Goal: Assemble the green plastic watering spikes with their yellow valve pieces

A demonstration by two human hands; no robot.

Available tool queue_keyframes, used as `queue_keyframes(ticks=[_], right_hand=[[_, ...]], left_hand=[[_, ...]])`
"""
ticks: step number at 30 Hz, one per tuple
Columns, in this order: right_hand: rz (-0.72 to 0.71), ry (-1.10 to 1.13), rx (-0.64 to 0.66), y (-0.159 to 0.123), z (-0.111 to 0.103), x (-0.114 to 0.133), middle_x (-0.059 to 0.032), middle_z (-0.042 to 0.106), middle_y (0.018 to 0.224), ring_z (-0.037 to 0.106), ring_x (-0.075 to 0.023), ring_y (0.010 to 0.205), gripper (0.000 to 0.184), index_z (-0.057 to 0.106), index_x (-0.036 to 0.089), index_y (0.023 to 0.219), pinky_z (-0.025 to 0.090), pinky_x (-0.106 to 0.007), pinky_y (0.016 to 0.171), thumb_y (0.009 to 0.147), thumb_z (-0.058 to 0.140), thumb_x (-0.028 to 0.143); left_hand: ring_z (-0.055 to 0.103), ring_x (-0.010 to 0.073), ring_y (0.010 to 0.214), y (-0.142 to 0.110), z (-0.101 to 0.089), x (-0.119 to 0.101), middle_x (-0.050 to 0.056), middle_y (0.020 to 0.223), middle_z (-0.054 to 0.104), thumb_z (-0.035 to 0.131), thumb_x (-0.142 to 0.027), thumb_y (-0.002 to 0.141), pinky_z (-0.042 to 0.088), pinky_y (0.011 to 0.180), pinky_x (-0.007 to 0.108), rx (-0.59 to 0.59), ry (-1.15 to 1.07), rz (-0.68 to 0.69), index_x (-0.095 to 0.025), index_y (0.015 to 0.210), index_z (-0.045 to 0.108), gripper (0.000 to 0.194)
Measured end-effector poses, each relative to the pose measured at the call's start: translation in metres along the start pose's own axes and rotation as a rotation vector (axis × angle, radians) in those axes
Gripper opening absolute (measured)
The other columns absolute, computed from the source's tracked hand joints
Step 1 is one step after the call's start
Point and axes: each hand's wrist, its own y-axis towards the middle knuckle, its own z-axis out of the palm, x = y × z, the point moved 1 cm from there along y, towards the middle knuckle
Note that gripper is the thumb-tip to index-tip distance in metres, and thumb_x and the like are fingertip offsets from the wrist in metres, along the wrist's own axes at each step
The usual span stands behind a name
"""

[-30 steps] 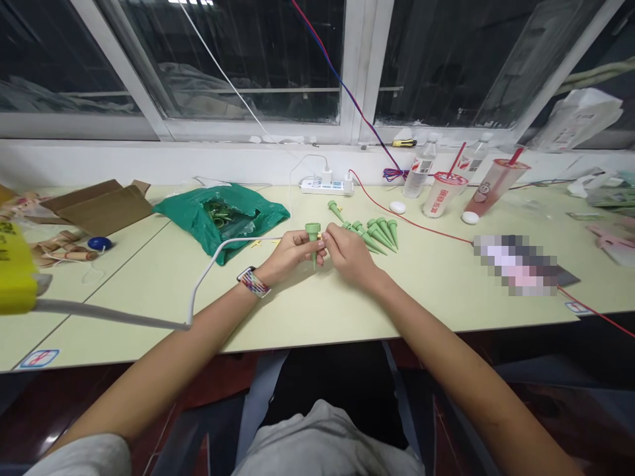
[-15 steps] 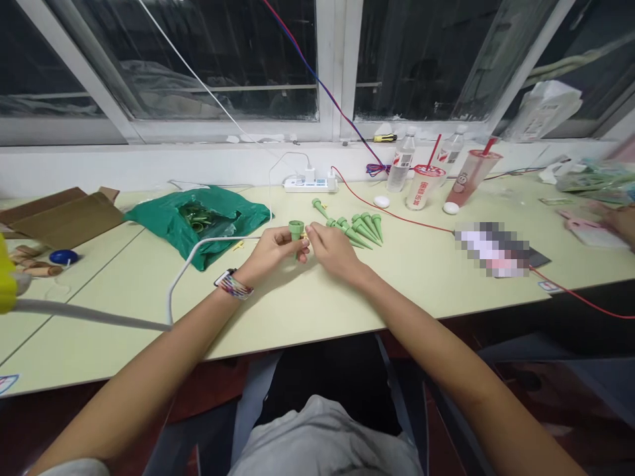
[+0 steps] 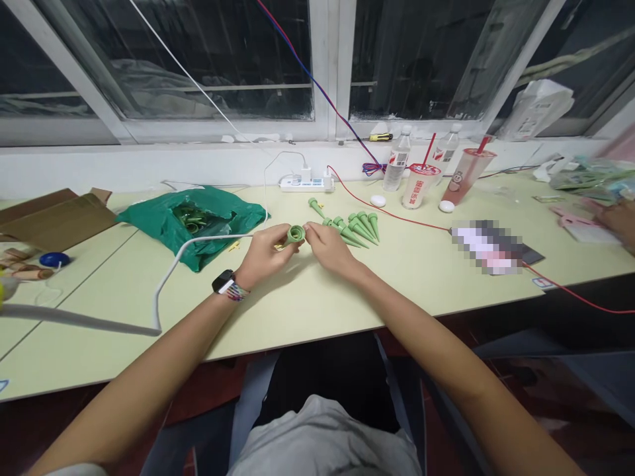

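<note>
My left hand is closed round a green plastic watering spike, its round open cup tilted up toward me and its lower part hidden by the fingers. From the right, my right hand pinches close against the side of the cup. Its fingertips cover the small yellow piece that showed between them a moment ago. Several green watering spikes lie just beyond my right hand, points toward me. Left of my left hand, small yellow pieces rest by a green plastic bag holding more green parts.
A power strip sits against the wall. Bottles and drink cups stand at the back right. A grey cable crosses near my left forearm. Cardboard lies far left; another person's hand is far right.
The spike in my left hand has tipped so its cup opening faces me more. My right fingertips now hide the yellow piece. The whole view has shifted slightly.
</note>
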Motion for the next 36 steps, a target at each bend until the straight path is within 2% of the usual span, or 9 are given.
queue_keyframes(ticks=[3, 6, 13, 17, 20, 23, 27, 31, 36], right_hand=[[-0.258, -0.394, -0.099, -0.009, -0.004, 0.005, -0.0029, 0.058, 0.083, 0.053, -0.019, 0.073, 0.026, 0.044, 0.024, 0.086, 0.029, -0.03, 0.065, 0.109, 0.037, 0.034], [-0.32, -0.445, -0.1, -0.013, -0.004, 0.007, -0.0043, 0.063, 0.085, 0.056, -0.0193, 0.074, 0.027, 0.043, 0.024, 0.088, 0.032, -0.031, 0.066, 0.111, 0.034, 0.034], [-0.092, 0.187, 0.005, -0.004, 0.006, 0.003, 0.0039, 0.058, 0.063, 0.058, -0.0146, 0.062, 0.037, 0.044, 0.024, 0.078, 0.044, -0.027, 0.069, 0.11, 0.036, 0.043], [0.102, 0.526, 0.057, 0.005, 0.009, -0.005, 0.0084, 0.038, 0.056, 0.031, -0.0098, 0.046, 0.043, 0.042, 0.024, 0.073, 0.026, -0.025, 0.049, 0.102, 0.051, 0.053], [0.237, 0.646, 0.107, 0.009, 0.008, -0.008, 0.0107, 0.029, 0.056, 0.02, -0.0079, 0.045, 0.047, 0.038, 0.025, 0.07, 0.018, -0.024, 0.046, 0.097, 0.06, 0.057], [0.228, 0.533, 0.094, 0.008, 0.005, -0.008, 0.0089, 0.035, 0.056, 0.025, -0.0093, 0.046, 0.048, 0.039, 0.025, 0.07, 0.023, -0.025, 0.048, 0.099, 0.055, 0.059], [-0.02, 0.111, -0.052, 0.003, 0.002, -0.008, 0.0032, 0.051, 0.064, 0.048, -0.0146, 0.063, 0.043, 0.045, 0.024, 0.073, 0.037, -0.027, 0.064, 0.107, 0.042, 0.051], [-0.12, -0.141, -0.088, -0.001, 0.003, -0.009, 0.0029, 0.051, 0.068, 0.049, -0.0167, 0.065, 0.037, 0.042, 0.025, 0.078, 0.035, -0.03, 0.068, 0.11, 0.036, 0.043], [-0.105, -0.24, -0.082, -0.003, 0.005, -0.009, 0.0021, 0.052, 0.069, 0.05, -0.0177, 0.065, 0.035, 0.039, 0.026, 0.08, 0.033, -0.03, 0.066, 0.111, 0.033, 0.04]], left_hand=[[0.069, 0.0167, 0.063, 0.001, 0.0, 0.003, 0.004, 0.07, 0.072, 0.086, -0.041, 0.08, 0.055, 0.063, 0.026, 0.158, -0.309, -0.178, -0.015, 0.075, 0.07, 0.03], [0.064, 0.0132, 0.054, 0.001, 0.003, 0.006, 0.003, 0.066, 0.068, 0.089, -0.044, 0.077, 0.055, 0.057, 0.026, 0.257, -0.589, -0.337, -0.014, 0.073, 0.068, 0.037], [0.069, 0.0144, 0.062, 0.004, 0.006, 0.011, 0.003, 0.071, 0.071, 0.091, -0.038, 0.077, 0.055, 0.062, 0.025, 0.132, -0.498, -0.231, -0.015, 0.079, 0.07, 0.031], [0.069, 0.0155, 0.062, 0.004, 0.001, 0.001, 0.003, 0.071, 0.071, 0.089, -0.044, 0.079, 0.056, 0.064, 0.027, 0.136, -0.29, -0.137, -0.015, 0.083, 0.072, 0.034], [0.072, 0.0172, 0.065, 0.004, 0.0, -0.006, 0.003, 0.075, 0.073, 0.091, -0.045, 0.076, 0.059, 0.066, 0.028, 0.123, -0.216, -0.111, -0.016, 0.086, 0.071, 0.036], [0.075, 0.0205, 0.064, 0.005, 0.002, -0.004, 0.005, 0.076, 0.075, 0.088, -0.051, 0.078, 0.06, 0.062, 0.03, 0.162, -0.271, -0.191, -0.016, 0.085, 0.069, 0.041], [0.07, 0.0177, 0.054, 0.003, 0.007, 0.004, 0.005, 0.068, 0.072, 0.079, -0.058, 0.085, 0.056, 0.054, 0.027, 0.258, -0.396, -0.315, -0.015, 0.08, 0.065, 0.045], [0.046, 0.0071, 0.036, -0.002, 0.011, 0.004, -0.004, 0.055, 0.056, 0.074, -0.056, 0.092, 0.036, 0.039, 0.02, 0.294, -0.453, -0.355, -0.018, 0.08, 0.059, 0.042], [0.036, 0.0061, 0.037, -0.007, 0.017, -0.001, -0.006, 0.046, 0.038, 0.056, -0.06, 0.102, 0.027, 0.04, 0.02, 0.371, -0.362, -0.272, -0.019, 0.062, 0.045, 0.058]])
